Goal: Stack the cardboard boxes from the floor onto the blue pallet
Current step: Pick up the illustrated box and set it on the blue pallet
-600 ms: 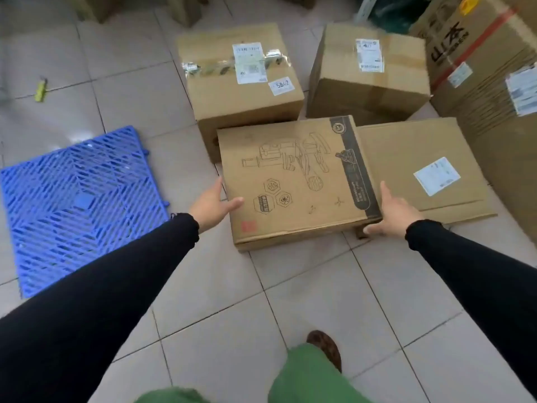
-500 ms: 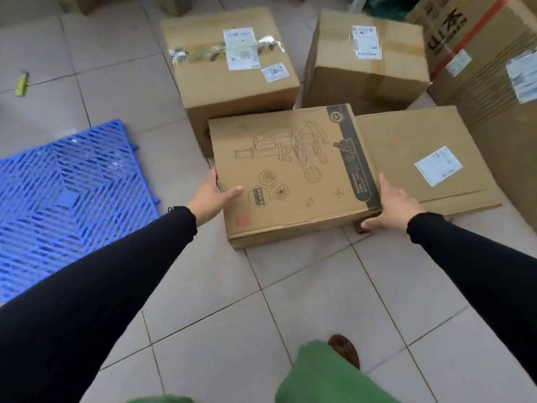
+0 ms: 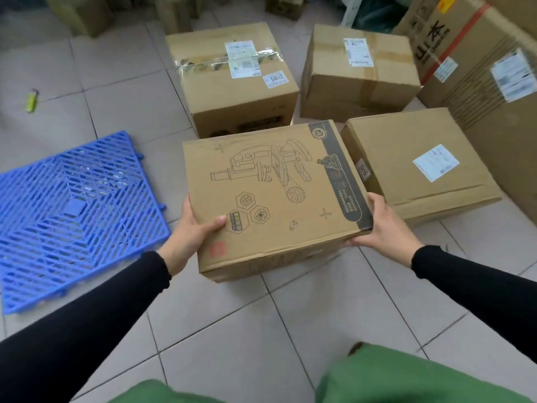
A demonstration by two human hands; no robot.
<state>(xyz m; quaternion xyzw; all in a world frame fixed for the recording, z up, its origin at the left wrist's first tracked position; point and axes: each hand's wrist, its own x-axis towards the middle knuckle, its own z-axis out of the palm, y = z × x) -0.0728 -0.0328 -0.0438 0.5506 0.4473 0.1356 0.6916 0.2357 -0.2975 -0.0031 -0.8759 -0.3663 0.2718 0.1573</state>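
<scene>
Microscope box [image 3: 273,196] at frame centre, gripped at both near corners: left hand [image 3: 190,234] on the lower-left edge with thumb over the top face, right hand [image 3: 383,225] on the lower-right edge with fingers under the corner; whether clear of the tiled floor [image 3: 232,330], cannot tell. Blue pallet [image 3: 75,210] flat on the tiles at frame left, bare, just beside the held box. Taped box [image 3: 232,80] and second box [image 3: 359,74] at upper centre, flat box [image 3: 418,167] at right, all on the tiles.
</scene>
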